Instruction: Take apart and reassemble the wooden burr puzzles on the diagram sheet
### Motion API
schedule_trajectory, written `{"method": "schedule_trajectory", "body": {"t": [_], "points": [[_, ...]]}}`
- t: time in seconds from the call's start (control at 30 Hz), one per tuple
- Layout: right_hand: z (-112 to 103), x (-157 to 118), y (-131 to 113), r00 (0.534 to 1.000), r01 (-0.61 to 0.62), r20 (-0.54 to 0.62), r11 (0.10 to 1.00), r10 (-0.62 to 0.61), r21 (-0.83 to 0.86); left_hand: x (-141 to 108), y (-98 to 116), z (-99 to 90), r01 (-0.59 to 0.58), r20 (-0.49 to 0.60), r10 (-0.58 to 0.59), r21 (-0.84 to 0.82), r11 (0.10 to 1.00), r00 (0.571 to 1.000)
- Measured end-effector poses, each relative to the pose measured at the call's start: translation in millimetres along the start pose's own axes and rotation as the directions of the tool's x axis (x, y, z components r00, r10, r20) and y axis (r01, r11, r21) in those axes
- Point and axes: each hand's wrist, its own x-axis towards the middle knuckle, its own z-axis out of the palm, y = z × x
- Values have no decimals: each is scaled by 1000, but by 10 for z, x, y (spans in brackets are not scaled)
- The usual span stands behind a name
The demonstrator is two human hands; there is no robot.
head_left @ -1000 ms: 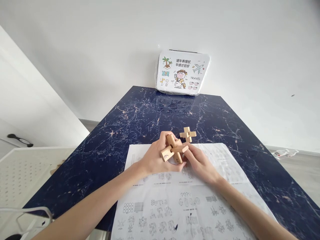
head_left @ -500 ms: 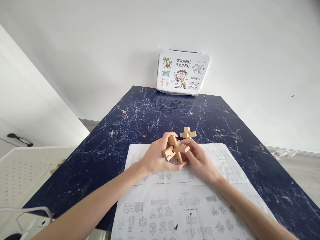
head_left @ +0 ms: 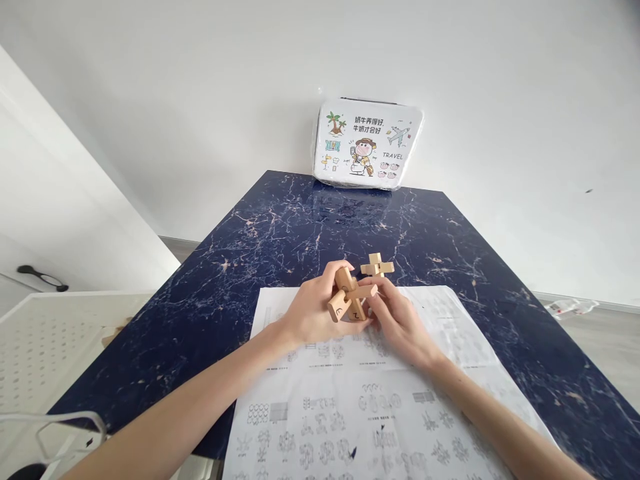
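A wooden puzzle of crossed bars (head_left: 349,295), with dark marks on some bar ends, is held just above the printed sheet. My left hand (head_left: 315,307) wraps round its left side and underside, fingers closed on it. On the right, my right hand (head_left: 400,320) pinches the puzzle with thumb and fingers; some fingertips are hidden behind the bars. A second, paler wooden cross puzzle (head_left: 377,266) stands on the table just beyond my right hand. The white sheet (head_left: 400,380) of line drawings lies under both hands.
The dark blue marbled table (head_left: 280,227) narrows toward the wall. At its far edge a white printed case (head_left: 367,143) in clear plastic leans on the wall. A perforated white surface (head_left: 45,347) and a white cable (head_left: 75,417) are at the left.
The held puzzle has turned and tilted slightly between my hands. Both hands still hold it, with small finger shifts.
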Motion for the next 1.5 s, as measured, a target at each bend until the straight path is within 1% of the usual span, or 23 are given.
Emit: {"method": "schedule_trajectory", "body": {"t": [0.1,0.27,0.4,0.47,0.53,0.67,0.77,0.87,0.97,1.07,1.2,1.3,1.4,1.5], "points": [[-2,3,-31,1000,7,-24,997,-5,79,2,-3,2,-3,-28,3,32,999,1000],[-29,24,-69,994,-87,75,985,77,146,3,-40,19,-50,9,49,97,994,999],[-66,39,-68,985,-112,148,983,90,147,7,-67,27,-78,29,74,158,984,997],[-87,43,-52,973,-142,207,976,106,168,8,-76,25,-96,53,88,190,977,995],[-106,46,-24,963,-170,240,964,119,203,8,-80,21,-124,70,112,211,970,991],[-118,55,30,961,-194,245,940,125,282,5,-77,13,-222,52,216,270,937,975],[-106,61,25,960,-221,242,911,140,349,8,-68,8,-279,52,277,312,908,959],[-96,66,-7,957,-248,251,858,145,449,12,-62,3,-317,27,329,347,882,944],[-99,74,-19,955,-269,257,806,150,527,6,-72,14,-327,-11,361,402,855,932],[-103,83,-9,957,-270,248,762,148,588,0,-103,46,-311,-64,367,411,857,928],[-103,98,-9,958,-281,233,706,167,651,14,-163,92,-308,-162,373,323,895,914],[-105,107,-16,958,-283,227,693,175,663,24,-196,109,-300,-143,346,273,914,927],[-107,107,-13,958,-284,225,704,178,652,20,-208,115,-261,-98,290,237,936,952],[-107,102,-3,957,-287,224,717,185,635,9,-212,119,-219,-73,242,237,946,967]]}}
